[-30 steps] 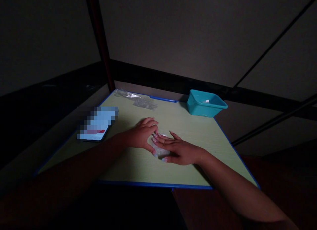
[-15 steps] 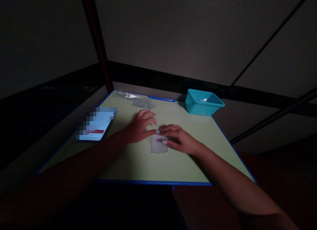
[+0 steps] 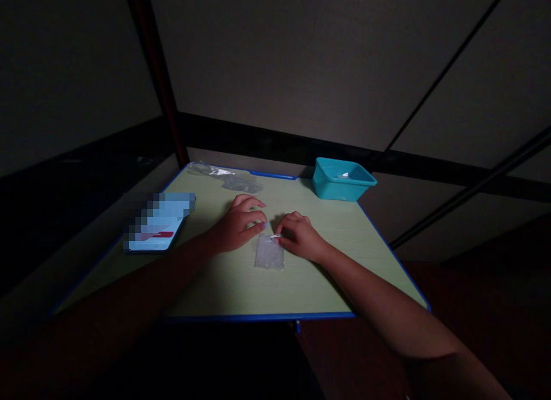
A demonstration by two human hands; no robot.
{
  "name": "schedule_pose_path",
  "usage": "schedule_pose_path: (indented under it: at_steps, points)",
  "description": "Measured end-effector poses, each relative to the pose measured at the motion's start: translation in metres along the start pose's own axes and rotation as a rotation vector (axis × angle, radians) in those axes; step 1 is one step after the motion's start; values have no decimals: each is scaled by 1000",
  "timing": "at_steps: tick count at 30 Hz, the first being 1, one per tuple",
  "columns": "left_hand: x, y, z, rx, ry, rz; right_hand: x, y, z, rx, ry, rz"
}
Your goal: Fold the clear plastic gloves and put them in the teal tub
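Observation:
A small, clear plastic bag [image 3: 269,255] lies flat on the light green table in front of me. My right hand [image 3: 300,237] pinches its upper right corner between thumb and index finger, the other fingers curled. At the upper left corner, my left hand [image 3: 238,224] has thumb and index tip together on the bag's edge. Its other fingers are bent and raised off the table. What exactly lies between the left fingertips is too small to make out clearly.
A phone with a lit screen [image 3: 160,219] lies at the table's left edge. More clear plastic bags [image 3: 241,185] lie along the back left. A turquoise basket [image 3: 340,187] with something pale inside stands at the back right. Blue trim [image 3: 258,317] edges the table.
My right thumb and index finger have closed on the bag's upper right corner, uncovering more of the bag. My left fingers stay at the upper left. The whole view has shifted slightly.

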State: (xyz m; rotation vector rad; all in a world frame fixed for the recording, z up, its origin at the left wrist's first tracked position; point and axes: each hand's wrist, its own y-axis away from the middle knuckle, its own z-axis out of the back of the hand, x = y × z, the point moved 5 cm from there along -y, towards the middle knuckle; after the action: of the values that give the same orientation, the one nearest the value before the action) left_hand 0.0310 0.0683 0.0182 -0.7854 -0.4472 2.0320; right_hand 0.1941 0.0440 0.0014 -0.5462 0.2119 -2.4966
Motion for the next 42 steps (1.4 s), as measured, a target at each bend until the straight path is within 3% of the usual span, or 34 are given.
schedule_pose_path:
  at_steps: [6, 13, 16, 19, 23, 28, 30, 35, 42]
  points:
    - [2, 0, 0, 54, 44, -10, -4, 2, 5, -32, 50, -35]
    - [6, -1, 2, 34, 49, 58, 0, 4, 14, -73, -38, 21]
    - [7, -1, 3, 20, 20, 79, 8, 3, 17, -99, -100, 114]
    - [11, -2, 3, -18, -9, 95, 19, 6, 14, -9, -203, 258]
    - [16, -3, 6, -90, -30, 125, 27, 12, 13, 55, -196, 297]
    - [18, -3, 10, -141, -13, 196, 41, 22, 0, 368, -144, 334]
    - [18, -3, 11, -147, -13, 206, 48, 25, -1, 438, -149, 371]
    - [22, -1, 9, -156, 1, 236, 51, 31, 4, 459, -152, 370]
    - [26, 2, 8, -165, 51, 329, 39, 35, -9, 532, -77, 260]
